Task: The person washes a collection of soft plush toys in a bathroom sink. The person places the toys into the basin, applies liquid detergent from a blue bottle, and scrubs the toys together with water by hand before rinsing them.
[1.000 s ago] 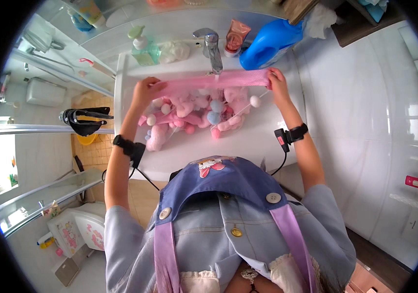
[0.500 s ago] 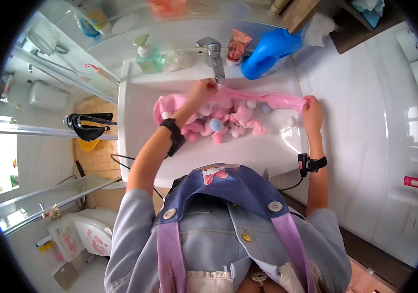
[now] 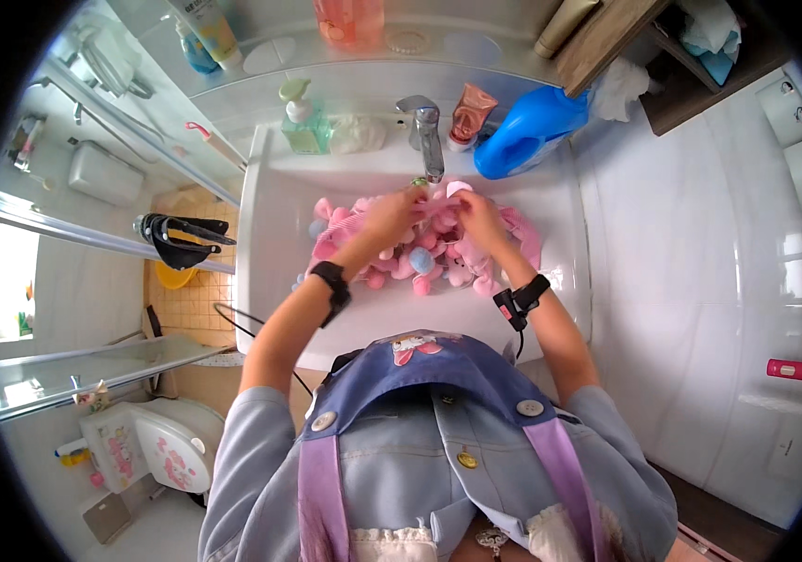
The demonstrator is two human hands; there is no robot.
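Under the faucet (image 3: pixel 426 140), my left hand (image 3: pixel 393 220) and my right hand (image 3: pixel 481 223) are close together. Each pinches a piece of the pink cloth (image 3: pixel 436 210), which is bunched between my fingers. More of that ribbed pink fabric lies to both sides in the white sink (image 3: pixel 279 211). In front of my hands sits a heap of small pink plush pieces, with a pale blue pompom (image 3: pixel 421 260) near its middle. My fingertips partly hide the cloth, so I cannot tell its whole shape.
Behind the sink stand a green pump bottle (image 3: pixel 303 117), a clear bag (image 3: pixel 357 133), a pink tube (image 3: pixel 471 114) and a large blue jug (image 3: pixel 532 131). A glass shelf with bottles runs above. A dark cable (image 3: pixel 242 317) hangs by my left arm.
My right hand has moved left from the sink's right side to beside my left hand. The cloth, stretched long between my hands before, is now gathered.
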